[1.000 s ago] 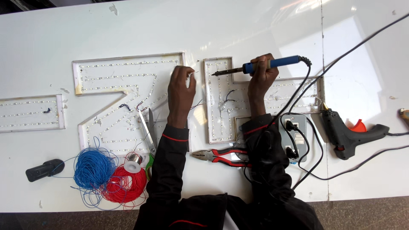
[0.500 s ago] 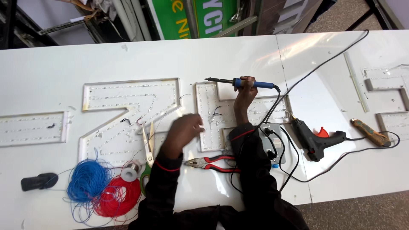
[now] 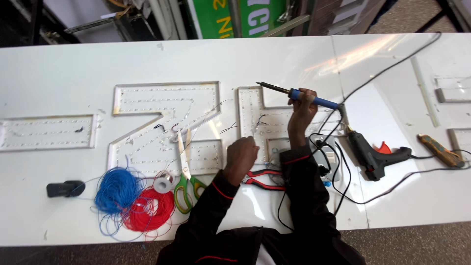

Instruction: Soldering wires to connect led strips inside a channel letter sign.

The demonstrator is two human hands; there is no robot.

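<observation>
My right hand (image 3: 301, 110) grips a blue-handled soldering iron (image 3: 314, 99), its dark tip pointing left above a white letter-shaped sign panel (image 3: 248, 110) studded with small lights. My left hand (image 3: 241, 154) hovers lower, fingers loosely curled, over the gap between that panel and a second, Z-shaped panel (image 3: 162, 100). It holds nothing that I can see. Red-handled pliers (image 3: 265, 179) lie just right of my left wrist. Thin dark wires (image 3: 228, 130) stick out between the two panels.
Green-handled scissors (image 3: 185, 172), a solder reel (image 3: 163, 182), a blue wire coil (image 3: 117, 191) and a red wire coil (image 3: 149, 208) lie at front left. A black glue gun (image 3: 375, 154), cables and a power strip (image 3: 328, 157) sit right. Another panel (image 3: 46, 132) lies far left.
My left hand has drawn back from the Z-shaped panel toward me and to the right. My right hand has kept the soldering iron raised; the view has shifted.
</observation>
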